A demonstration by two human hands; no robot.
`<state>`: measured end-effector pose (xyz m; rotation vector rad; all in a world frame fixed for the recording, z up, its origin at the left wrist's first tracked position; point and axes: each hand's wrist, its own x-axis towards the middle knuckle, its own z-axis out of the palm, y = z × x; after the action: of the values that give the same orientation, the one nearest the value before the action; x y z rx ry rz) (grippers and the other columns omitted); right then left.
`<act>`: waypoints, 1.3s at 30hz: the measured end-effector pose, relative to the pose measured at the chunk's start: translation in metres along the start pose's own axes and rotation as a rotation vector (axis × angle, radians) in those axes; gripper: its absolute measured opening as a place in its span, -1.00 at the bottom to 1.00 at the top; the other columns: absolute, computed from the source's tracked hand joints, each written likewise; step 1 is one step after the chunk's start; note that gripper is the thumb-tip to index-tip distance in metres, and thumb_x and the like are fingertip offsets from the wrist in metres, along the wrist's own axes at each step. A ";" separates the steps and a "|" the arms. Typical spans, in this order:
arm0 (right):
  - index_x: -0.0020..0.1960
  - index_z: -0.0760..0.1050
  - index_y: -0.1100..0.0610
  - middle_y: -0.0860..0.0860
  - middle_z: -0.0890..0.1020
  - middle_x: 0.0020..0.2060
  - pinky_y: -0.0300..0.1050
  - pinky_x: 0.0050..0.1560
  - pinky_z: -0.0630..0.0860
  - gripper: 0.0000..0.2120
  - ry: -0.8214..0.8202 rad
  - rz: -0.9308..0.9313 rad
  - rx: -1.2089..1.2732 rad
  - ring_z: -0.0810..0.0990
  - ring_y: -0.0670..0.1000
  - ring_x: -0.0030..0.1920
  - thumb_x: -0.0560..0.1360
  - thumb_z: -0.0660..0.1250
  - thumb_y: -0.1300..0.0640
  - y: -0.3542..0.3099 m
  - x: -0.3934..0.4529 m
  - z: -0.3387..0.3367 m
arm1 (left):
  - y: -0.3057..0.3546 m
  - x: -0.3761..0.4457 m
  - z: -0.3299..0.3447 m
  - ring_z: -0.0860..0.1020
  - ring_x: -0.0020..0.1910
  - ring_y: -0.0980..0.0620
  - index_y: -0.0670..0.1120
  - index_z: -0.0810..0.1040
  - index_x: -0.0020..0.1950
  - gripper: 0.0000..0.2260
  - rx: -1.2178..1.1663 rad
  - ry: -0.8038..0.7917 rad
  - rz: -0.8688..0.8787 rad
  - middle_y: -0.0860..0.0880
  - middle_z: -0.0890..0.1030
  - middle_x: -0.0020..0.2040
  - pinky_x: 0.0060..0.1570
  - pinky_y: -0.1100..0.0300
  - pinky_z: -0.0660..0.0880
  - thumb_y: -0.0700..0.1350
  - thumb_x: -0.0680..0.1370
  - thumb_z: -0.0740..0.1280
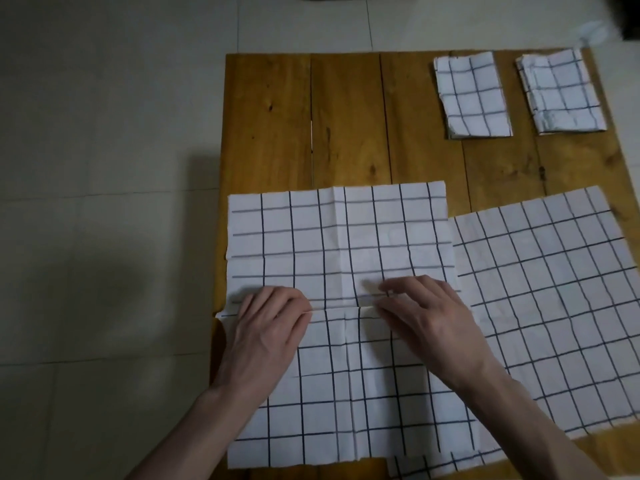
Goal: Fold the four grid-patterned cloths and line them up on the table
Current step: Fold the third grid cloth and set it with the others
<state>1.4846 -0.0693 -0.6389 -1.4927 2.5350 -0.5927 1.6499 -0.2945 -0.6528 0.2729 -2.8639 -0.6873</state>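
On the brown plank wooden table (346, 116), a white cloth with a dark grid (339, 237) lies spread at the near left corner. The left hand (266, 327) and right hand (429, 320) each pinch a raised crease across its middle. A second unfolded grid cloth (561, 296) lies beside it at the right, partly under its edge, and two folded grid cloths (472, 95) (561, 93) sit side by side, apart, at the table's far right corner.

You work in dim, flat light with a greenish grey cast. A broad soft shadow lies on the floor (104, 271) left of the table (346, 116). No glare shows. The wide lens bends the table's right edge, and the far right corner looks smeared and blurry.
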 end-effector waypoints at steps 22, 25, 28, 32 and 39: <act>0.38 0.59 0.18 -0.03 0.69 0.24 0.00 0.17 0.65 -0.64 0.345 -0.048 -0.113 0.67 -0.02 0.22 0.60 0.35 0.27 -0.006 0.038 -0.145 | 0.026 0.092 -0.138 0.64 0.27 -0.02 -0.19 0.69 0.28 -0.69 0.177 0.243 0.240 -0.11 0.69 0.27 0.31 0.01 0.55 -0.26 0.64 0.23; 0.31 0.64 0.15 -0.07 0.65 0.30 0.05 0.22 0.63 -0.69 0.279 -0.042 -0.050 0.61 -0.04 0.33 0.60 0.35 0.28 -0.004 0.010 -0.123 | 0.023 0.065 -0.114 0.62 0.34 -0.02 -0.17 0.69 0.30 -0.67 0.110 0.227 0.201 -0.07 0.68 0.31 0.43 0.04 0.49 -0.35 0.65 0.22; 0.32 0.64 0.15 -0.05 0.63 0.34 0.08 0.24 0.62 -0.67 0.209 -0.007 -0.031 0.58 -0.02 0.38 0.58 0.36 0.29 0.001 -0.018 -0.091 | 0.020 0.035 -0.084 0.60 0.38 -0.03 -0.20 0.67 0.32 -0.55 0.079 0.192 0.172 -0.08 0.66 0.34 0.44 0.00 0.49 -0.54 0.56 0.25; 0.36 0.61 0.10 -0.05 0.60 0.38 0.07 0.29 0.59 -0.67 0.147 0.067 -0.012 0.52 -0.02 0.44 0.62 0.31 0.21 0.009 -0.054 -0.045 | 0.013 -0.006 -0.042 0.61 0.36 -0.05 -0.19 0.64 0.36 -0.42 0.045 0.065 0.088 -0.11 0.64 0.35 0.40 -0.04 0.48 -0.54 0.38 0.37; 0.47 0.52 0.04 -0.09 0.53 0.46 0.11 0.37 0.54 -0.50 0.014 0.204 0.029 0.41 -0.03 0.53 0.54 0.32 0.26 0.017 -0.100 0.011 | 0.011 -0.063 0.021 0.43 0.53 -0.02 -0.07 0.46 0.52 -0.03 -0.021 -0.201 -0.075 -0.06 0.50 0.52 0.61 0.11 0.14 -0.63 0.17 0.50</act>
<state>1.5240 0.0221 -0.6632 -1.2050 2.6335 -0.6075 1.7043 -0.2625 -0.6744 0.3266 -3.0471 -0.8009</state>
